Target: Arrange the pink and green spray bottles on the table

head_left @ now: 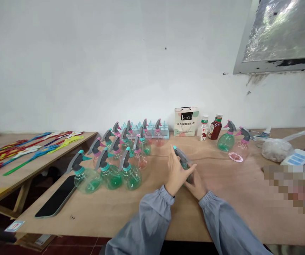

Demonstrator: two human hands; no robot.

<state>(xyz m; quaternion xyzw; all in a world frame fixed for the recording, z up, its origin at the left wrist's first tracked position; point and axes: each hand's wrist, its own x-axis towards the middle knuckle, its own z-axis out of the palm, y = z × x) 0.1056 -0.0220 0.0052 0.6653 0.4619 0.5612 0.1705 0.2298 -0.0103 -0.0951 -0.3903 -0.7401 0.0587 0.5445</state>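
Above the middle of the table, a spray bottle [183,158] with a grey head and teal nozzle is between my two hands, its head tilted up and to the left. My left hand [175,172] grips around the head, thumb stretched across toward the right. Lower down, my right hand [198,186] is closed about the body, which the hands mostly hide. To the left, several spray bottles stand in rows, among them a green one [111,176] and a pink one [141,158]. A green bottle [225,141] and a pink bottle [240,148] are at the right.
A black phone [58,196] lies at the left front. Along the wall are a light-blue rack [165,131], a paper bag [186,129], a white bottle [203,129] and a dark red bottle [215,127]. A plastic bag [277,148] sits right. Colourful strips [35,150] cover another table.
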